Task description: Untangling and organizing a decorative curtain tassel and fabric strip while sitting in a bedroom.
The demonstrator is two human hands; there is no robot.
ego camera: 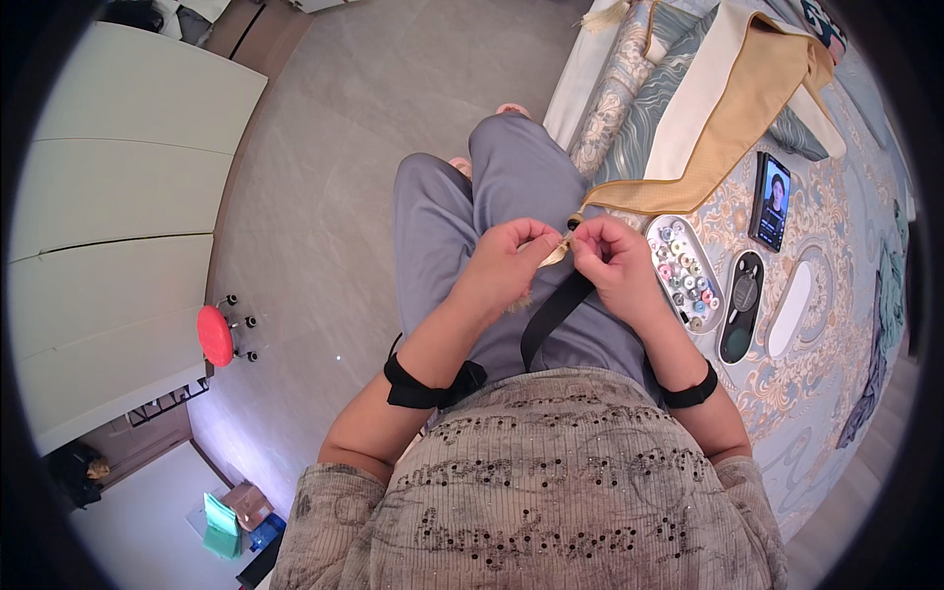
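Note:
Over my lap, my left hand (pixel 509 262) pinches a pale gold tassel (pixel 554 255) between thumb and fingers. Its fringe shows again below that palm. My right hand (pixel 613 259) meets it from the other side, fingertips closed on the tassel's upper end. Just above the fingertips sits a dark bead (pixel 574 221), joined to the pointed end of a gold and white table runner (pixel 708 173). Whether a needle or thread is between the fingers is too small to tell. A black strap (pixel 554 316) curves across my lap under the right hand.
On the patterned bedcover (pixel 793 398) at right lie a white tray of thread bobbins (pixel 686 273), a black-lined case (pixel 740 308), a white lid (pixel 790 310) and a lit phone (pixel 771 200). A red wheeled stool (pixel 215 335) stands by white cabinets (pixel 118 280) at left.

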